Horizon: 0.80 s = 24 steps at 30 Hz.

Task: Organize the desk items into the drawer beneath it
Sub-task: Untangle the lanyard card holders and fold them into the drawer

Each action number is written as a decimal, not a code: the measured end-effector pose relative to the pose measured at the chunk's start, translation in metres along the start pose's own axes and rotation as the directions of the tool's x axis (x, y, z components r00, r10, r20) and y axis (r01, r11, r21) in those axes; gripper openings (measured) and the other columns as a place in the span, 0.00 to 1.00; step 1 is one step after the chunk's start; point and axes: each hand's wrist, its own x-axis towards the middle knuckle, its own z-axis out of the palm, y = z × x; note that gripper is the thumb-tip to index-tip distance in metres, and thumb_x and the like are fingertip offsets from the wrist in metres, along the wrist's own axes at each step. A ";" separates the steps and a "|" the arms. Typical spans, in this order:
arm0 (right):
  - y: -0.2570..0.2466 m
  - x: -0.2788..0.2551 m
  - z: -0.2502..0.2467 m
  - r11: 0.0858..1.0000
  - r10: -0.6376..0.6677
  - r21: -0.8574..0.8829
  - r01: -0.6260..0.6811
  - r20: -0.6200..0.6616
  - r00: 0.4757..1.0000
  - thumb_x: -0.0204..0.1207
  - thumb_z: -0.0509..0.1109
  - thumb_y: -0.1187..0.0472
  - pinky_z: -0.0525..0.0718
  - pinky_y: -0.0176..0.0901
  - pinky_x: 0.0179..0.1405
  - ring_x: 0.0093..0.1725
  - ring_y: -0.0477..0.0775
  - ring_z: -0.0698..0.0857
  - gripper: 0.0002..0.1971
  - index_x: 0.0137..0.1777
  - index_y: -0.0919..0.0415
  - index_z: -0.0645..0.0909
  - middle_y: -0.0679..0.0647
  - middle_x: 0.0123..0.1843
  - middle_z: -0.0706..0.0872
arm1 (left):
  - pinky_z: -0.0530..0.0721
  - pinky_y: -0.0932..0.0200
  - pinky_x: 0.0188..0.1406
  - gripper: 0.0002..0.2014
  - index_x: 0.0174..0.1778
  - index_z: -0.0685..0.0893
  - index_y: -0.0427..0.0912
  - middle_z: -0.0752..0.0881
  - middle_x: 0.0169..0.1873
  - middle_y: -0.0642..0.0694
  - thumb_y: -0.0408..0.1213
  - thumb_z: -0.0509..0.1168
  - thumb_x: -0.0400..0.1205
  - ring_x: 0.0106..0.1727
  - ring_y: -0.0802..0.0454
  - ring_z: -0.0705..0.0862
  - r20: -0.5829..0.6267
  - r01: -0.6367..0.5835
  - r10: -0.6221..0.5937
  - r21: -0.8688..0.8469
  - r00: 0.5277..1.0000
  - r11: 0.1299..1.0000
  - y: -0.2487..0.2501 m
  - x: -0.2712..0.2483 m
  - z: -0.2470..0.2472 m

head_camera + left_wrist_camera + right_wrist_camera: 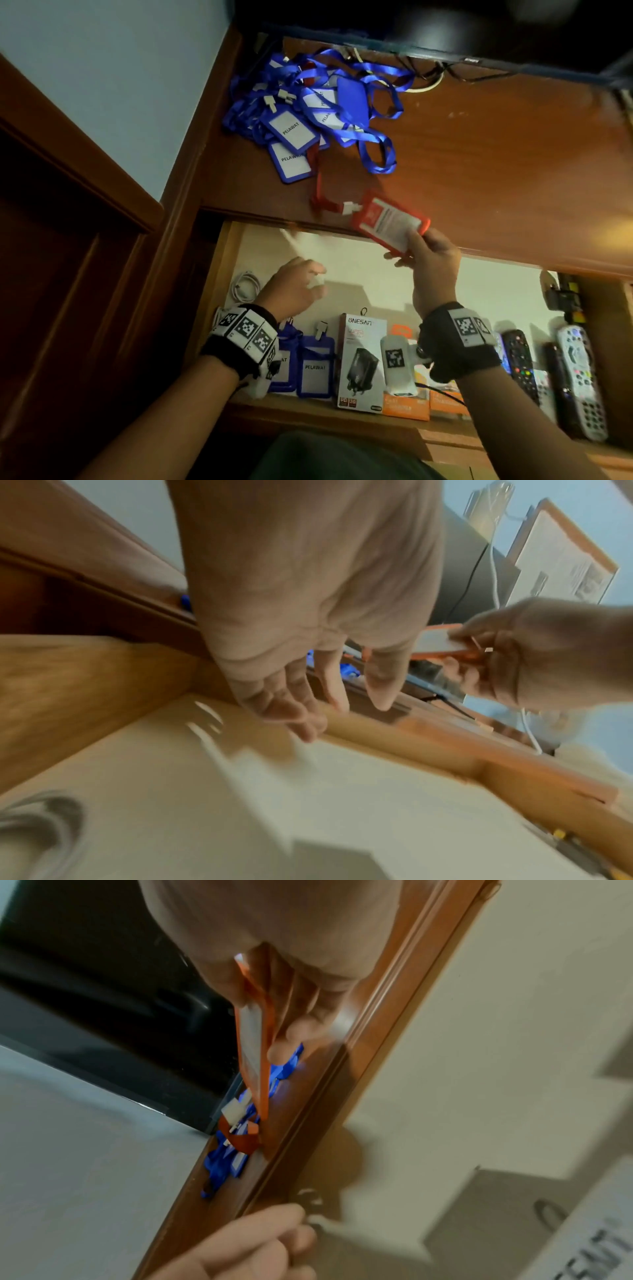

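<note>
Blue lanyard pile (315,109) on desk (496,154); drawer (226,267) holds remotes (579,380).

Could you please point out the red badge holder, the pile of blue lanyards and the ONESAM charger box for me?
red badge holder (388,222), head view, on its white card face.
pile of blue lanyards (308,113), head view, middle of the heap.
ONESAM charger box (361,359), head view, on its front panel.

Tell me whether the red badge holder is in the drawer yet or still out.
Still out. The right hand pinches the red badge holder above the desk edge, its red lanyard trailing on the desk top, above the open drawer.
</note>
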 end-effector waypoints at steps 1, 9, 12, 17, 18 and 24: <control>-0.003 -0.004 -0.010 1.000 0.019 0.012 -0.020 0.028 0.999 0.82 0.64 0.66 0.80 0.38 0.26 0.31 0.54 0.86 0.07 0.47 0.60 0.85 0.56 0.41 0.89 | 0.78 0.58 0.56 0.17 0.66 0.79 0.51 0.80 0.61 0.53 0.43 0.68 0.80 0.55 0.56 0.80 -0.073 -0.030 0.025 -0.063 0.997 0.998 0.012 -0.001 0.001; -0.024 -0.023 -0.090 0.994 -0.004 0.112 -0.016 0.182 0.983 0.78 0.66 0.64 0.80 0.42 0.26 0.33 0.60 0.83 0.07 0.47 0.67 0.84 0.62 0.40 0.87 | 0.79 0.58 0.59 0.29 0.71 0.70 0.49 0.78 0.65 0.55 0.44 0.74 0.76 0.58 0.58 0.80 -0.182 -0.164 0.117 -0.271 0.976 0.948 0.094 -0.006 0.044; -0.027 -0.028 -0.120 0.994 -0.002 0.112 -0.017 0.169 0.986 0.80 0.63 0.68 0.79 0.42 0.26 0.31 0.57 0.83 0.10 0.42 0.62 0.84 0.58 0.36 0.88 | 0.79 0.57 0.62 0.35 0.73 0.66 0.55 0.78 0.68 0.54 0.46 0.75 0.74 0.65 0.58 0.78 -0.096 -0.176 0.149 -0.435 0.984 0.883 0.117 -0.009 0.065; -0.032 -0.031 -0.165 0.998 -0.005 0.055 -0.006 0.199 0.980 0.81 0.62 0.69 0.78 0.40 0.25 0.26 0.53 0.81 0.11 0.42 0.61 0.84 0.55 0.34 0.88 | 0.75 0.59 0.50 0.17 0.58 0.80 0.43 0.87 0.50 0.49 0.40 0.70 0.73 0.52 0.51 0.82 -0.003 -0.056 0.124 -0.905 0.992 0.422 0.154 0.000 0.078; -0.033 -0.030 -0.173 0.999 -0.008 0.044 0.000 0.196 0.980 0.81 0.62 0.69 0.77 0.40 0.24 0.25 0.53 0.81 0.11 0.41 0.60 0.84 0.55 0.33 0.88 | 0.74 0.58 0.48 0.11 0.52 0.82 0.44 0.88 0.46 0.48 0.40 0.70 0.75 0.50 0.50 0.82 -0.006 -0.037 0.095 -0.942 0.995 0.334 0.160 0.004 0.077; -0.031 -0.021 -0.215 0.995 0.007 0.103 -0.012 0.043 0.999 0.78 0.67 0.68 0.73 0.43 0.25 0.27 0.56 0.78 0.12 0.34 0.57 0.84 0.54 0.30 0.87 | 0.67 0.65 0.32 0.05 0.41 0.78 0.48 0.89 0.34 0.50 0.37 0.63 0.83 0.37 0.56 0.81 -0.079 -0.048 -0.187 -0.986 0.979 0.162 0.175 0.035 0.049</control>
